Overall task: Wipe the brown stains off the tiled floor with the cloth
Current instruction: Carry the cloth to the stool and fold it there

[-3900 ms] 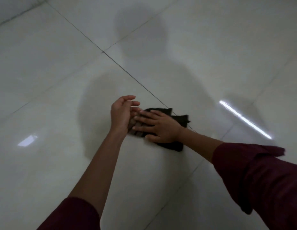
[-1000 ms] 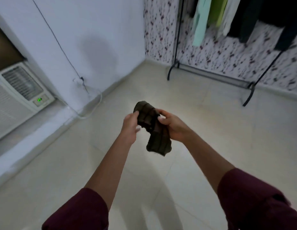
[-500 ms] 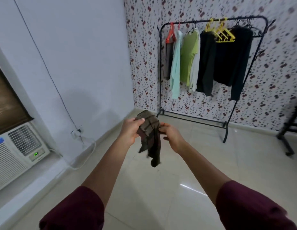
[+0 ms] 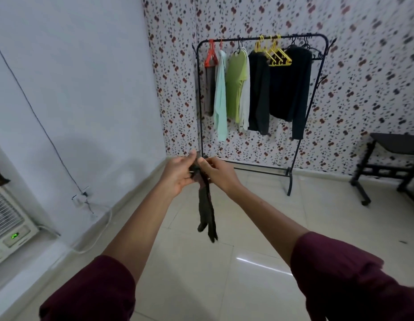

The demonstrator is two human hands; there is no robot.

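I stand and look across the room. The dark brown cloth (image 4: 207, 212) hangs down in a long narrow strip from both my hands, held up at chest height. My left hand (image 4: 178, 173) grips its top from the left, and my right hand (image 4: 218, 173) pinches it from the right, the fingers of both meeting at the bunched upper end. The cream tiled floor (image 4: 224, 286) lies far below the cloth. No brown stain shows on the tiles in view.
A black clothes rack (image 4: 259, 100) with several hanging garments stands against the patterned wall ahead. A black stand (image 4: 386, 167) sits at the right. A white air-conditioner unit (image 4: 9, 223) and a cable (image 4: 94, 237) lie along the left wall.
The cloth was pressed on the floor under my right hand; since then I have risen, lifted it with both hands, and it now hangs longer and straighter than half a second ago.
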